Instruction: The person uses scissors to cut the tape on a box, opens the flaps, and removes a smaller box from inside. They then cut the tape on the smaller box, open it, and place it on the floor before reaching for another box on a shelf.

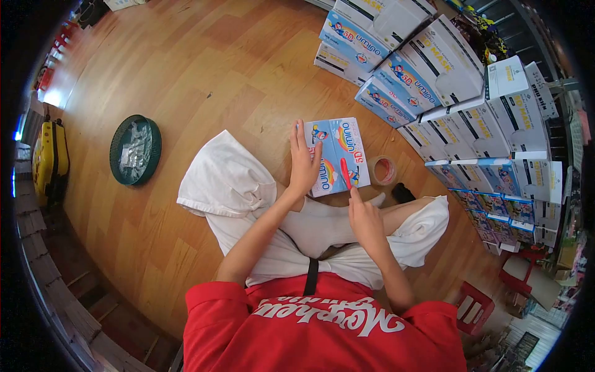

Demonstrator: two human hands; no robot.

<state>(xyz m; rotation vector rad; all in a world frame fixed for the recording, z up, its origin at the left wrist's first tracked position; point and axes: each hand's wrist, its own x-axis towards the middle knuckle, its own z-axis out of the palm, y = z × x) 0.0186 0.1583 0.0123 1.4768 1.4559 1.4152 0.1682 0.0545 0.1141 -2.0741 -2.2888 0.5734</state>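
A light blue and white printed box (331, 132) lies on the floor just in front of my crossed legs. My left hand (304, 162) rests along its left side, fingers stretched out and thumb spread over the top. In my right hand (367, 218) is a slim red box cutter (346, 173), its far end over the middle of the box top. The fingers of this hand are closed around the lower end. Right beside the box, a roll of brown packing tape (382, 170) lies on the floor, with a small black object (403, 193) near it.
Tall stacks of mask boxes (443, 59) stand along the right. On the left, a round green basket (136, 150) holds clear plastic packaging. A yellow suitcase (52, 162) stands at the far left, and a red stool (474, 308) is at lower right.
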